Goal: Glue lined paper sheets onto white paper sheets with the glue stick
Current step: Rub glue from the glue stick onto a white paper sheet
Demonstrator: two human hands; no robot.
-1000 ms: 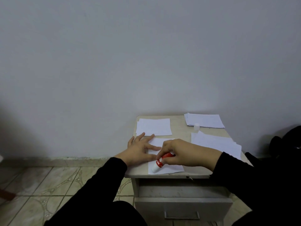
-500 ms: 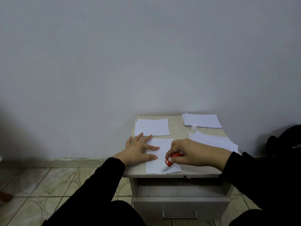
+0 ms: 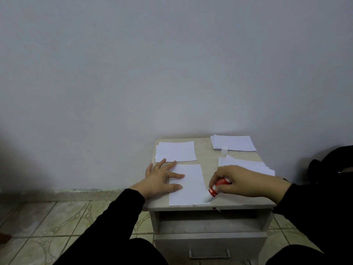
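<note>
We see one small tabletop (image 3: 208,159) bearing four lots of paper: three stacks (image 3: 175,151) and one single sheet (image 3: 191,185) at the front. Our left hand (image 3: 159,180) lies flat, fingers spread, on that sheet. Our right hand (image 3: 238,180) grips one red glue stick (image 3: 216,188), tip touching the sheet's right edge. One white cap (image 3: 224,150) stands behind.

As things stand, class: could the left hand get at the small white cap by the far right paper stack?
Probably not easily: the left hand presses the sheet flat, and the cap lies across the cabinet, nearer the right hand.
</note>
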